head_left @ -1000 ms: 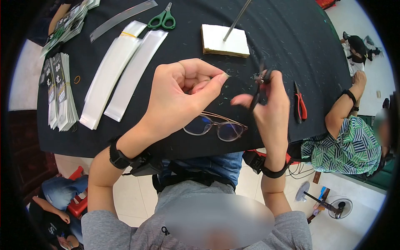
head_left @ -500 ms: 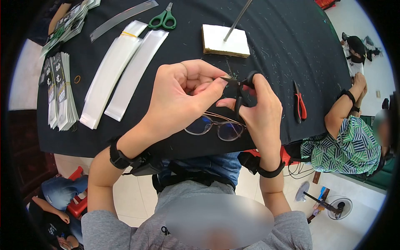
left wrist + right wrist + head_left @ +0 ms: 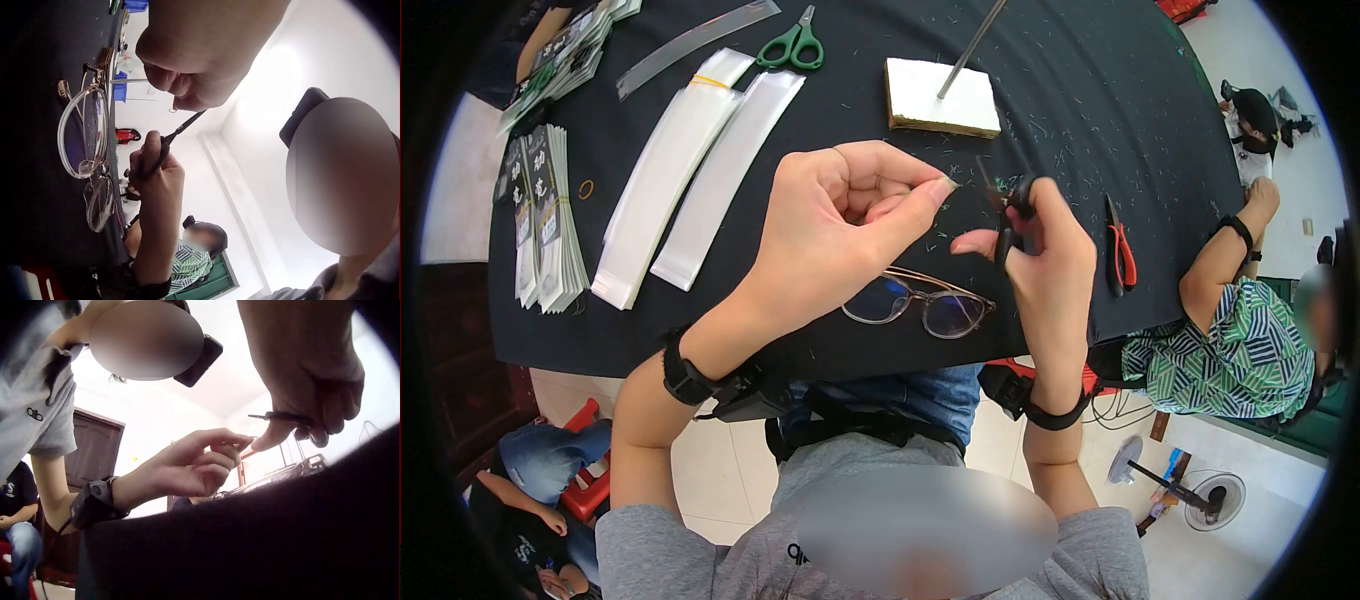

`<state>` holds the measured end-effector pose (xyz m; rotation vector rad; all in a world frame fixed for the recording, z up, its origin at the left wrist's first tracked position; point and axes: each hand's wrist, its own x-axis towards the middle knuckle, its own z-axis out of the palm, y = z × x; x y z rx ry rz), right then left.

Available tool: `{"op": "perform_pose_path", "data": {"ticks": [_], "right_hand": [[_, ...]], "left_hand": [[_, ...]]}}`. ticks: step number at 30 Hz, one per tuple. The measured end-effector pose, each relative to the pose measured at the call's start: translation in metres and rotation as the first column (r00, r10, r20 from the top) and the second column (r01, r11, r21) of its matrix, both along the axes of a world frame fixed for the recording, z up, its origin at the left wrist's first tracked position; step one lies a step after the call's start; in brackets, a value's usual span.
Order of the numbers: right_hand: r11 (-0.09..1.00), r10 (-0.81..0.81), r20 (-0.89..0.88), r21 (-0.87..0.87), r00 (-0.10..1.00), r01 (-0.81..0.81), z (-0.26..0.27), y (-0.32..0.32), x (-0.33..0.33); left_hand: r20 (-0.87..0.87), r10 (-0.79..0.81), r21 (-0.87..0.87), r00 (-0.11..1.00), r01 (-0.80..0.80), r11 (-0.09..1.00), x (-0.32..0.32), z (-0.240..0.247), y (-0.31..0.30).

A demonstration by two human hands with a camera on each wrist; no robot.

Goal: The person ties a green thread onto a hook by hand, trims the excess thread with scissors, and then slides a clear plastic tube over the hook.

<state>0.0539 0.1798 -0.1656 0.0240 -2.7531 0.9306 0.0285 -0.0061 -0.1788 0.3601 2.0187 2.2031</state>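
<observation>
My left hand [image 3: 840, 215] pinches a tiny, thin, greenish thing [image 3: 953, 184] between thumb and forefinger; most of it is hidden by the fingers, and its kind I cannot tell. In the left wrist view, a fine loop [image 3: 173, 110] sticks out at the fingertips. Small black-handled scissors [image 3: 1004, 205] are gripped in my right hand [image 3: 1055, 255], blades parted and a short way right of the left fingertips. Below both hands, eyeglasses [image 3: 920, 308] lie on the black cloth. Fine clippings [image 3: 1055, 150] are scattered beyond the right hand.
A white-topped block [image 3: 940, 95] with an upright metal rod stands at the back. Red-handled pliers [image 3: 1122, 258] lie to the right. Leftward are clear plastic sleeves [image 3: 665, 185], green scissors [image 3: 791, 45], printed cards [image 3: 550, 225] and a rubber band [image 3: 585, 190]. Another person [image 3: 1230, 345] sits at right.
Half a second ago the scissors' blades reached the left fingertips; now they have drawn back to the right and spread apart. The left hand has stayed nearly still, pinching throughout.
</observation>
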Motion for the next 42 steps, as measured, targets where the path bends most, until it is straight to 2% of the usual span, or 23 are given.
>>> {"op": "perform_pose_path", "data": {"ticks": [2,5,18,20,24,33,35,39,42], "right_hand": [[0.998,0.056,-0.155,0.043,0.986,-0.05,-0.001,-0.004,0.0],[0.989,0.098,-0.101,0.123,0.99,-0.085,-0.008,-0.001,-0.001],[0.984,0.06,-0.118,0.173,0.991,-0.039,-0.007,-0.008,0.0],[0.991,-0.002,-0.088,0.135,0.996,0.014,-0.006,-0.008,0.002],[0.993,0.003,-0.085,0.115,0.996,0.007,-0.002,-0.006,0.003],[0.993,-0.091,-0.187,0.059,0.978,0.103,-0.005,0.01,-0.003],[0.993,-0.121,-0.146,-0.014,0.982,0.12,-0.006,0.014,-0.004],[0.988,-0.154,-0.059,-0.022,0.986,0.153,-0.003,0.014,-0.001],[0.994,-0.062,0.027,-0.093,0.998,0.064,-0.002,0.016,0.001]], "left_hand": [[0.011,-0.016,0.003,1.0,0.016,1.0,0.0,0.002,-0.002],[0.027,-0.037,0.014,0.999,0.037,0.999,0.0,0.003,-0.002],[0.016,-0.04,0.032,0.999,0.039,0.999,0.001,0.002,-0.002],[0.001,-0.029,0.025,1.0,0.029,0.999,0.001,0.0,-0.001],[-0.013,-0.014,0.008,1.0,0.014,1.0,0.001,0.001,0.0],[0.011,-0.04,0.043,0.999,0.04,0.998,-0.001,-0.001,-0.001],[0.049,-0.057,0.08,0.997,0.053,0.995,-0.002,-0.002,0.0],[0.127,-0.141,0.187,0.982,0.116,0.975,-0.003,-0.001,-0.004],[0.19,-0.163,0.24,0.968,0.115,0.964,-0.003,-0.001,-0.004]]}}
